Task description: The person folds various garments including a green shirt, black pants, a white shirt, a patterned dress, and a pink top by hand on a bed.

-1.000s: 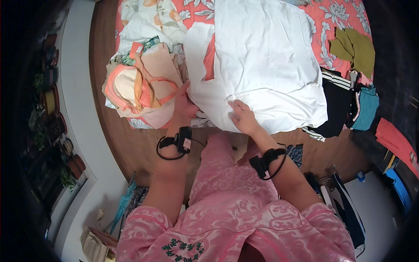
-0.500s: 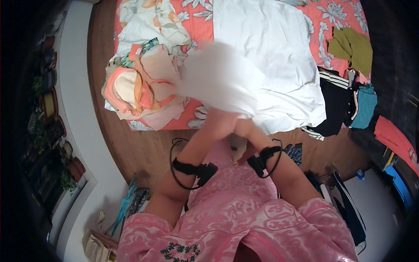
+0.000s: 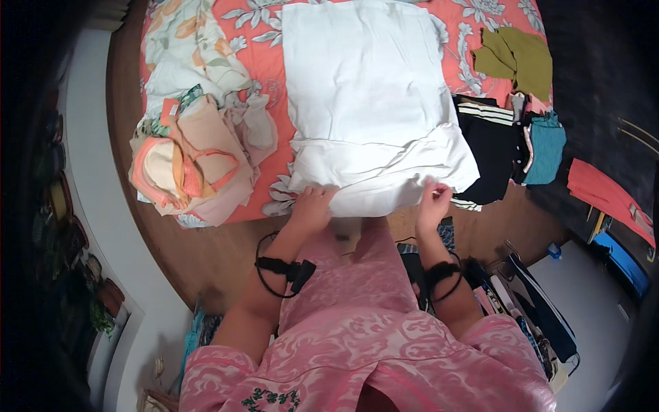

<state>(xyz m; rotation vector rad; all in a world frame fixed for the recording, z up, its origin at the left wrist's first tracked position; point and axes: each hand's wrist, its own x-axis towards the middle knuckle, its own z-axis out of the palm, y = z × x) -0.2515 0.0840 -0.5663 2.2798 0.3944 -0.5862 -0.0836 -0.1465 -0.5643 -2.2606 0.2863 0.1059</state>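
A large white cloth (image 3: 360,82) lies spread over the bed, its near part gathered into a loose folded band along the front edge. At the near left corner of this band, my left hand (image 3: 314,207) is closed, with its fingers bent over the fabric. My right hand (image 3: 433,203) is over the near right part of the cloth. Its fingers are curled together in a pinch, and whatever may be between them is hidden. A black strap with a small device circles each of my wrists.
The bed has a coral floral sheet (image 3: 264,103). Left of the cloth lie stacked pale clothes (image 3: 226,127) topped by an orange-and-cream bra (image 3: 161,168). At right are black striped trousers (image 3: 487,154), a teal garment (image 3: 547,147) and an olive garment (image 3: 518,62). Potted plants (image 3: 99,316) line the left.
My hands were close together, with blurred white fabric lifted toward the left. Now they are apart, the fabric lies down on the bed, and the view has shifted slightly.
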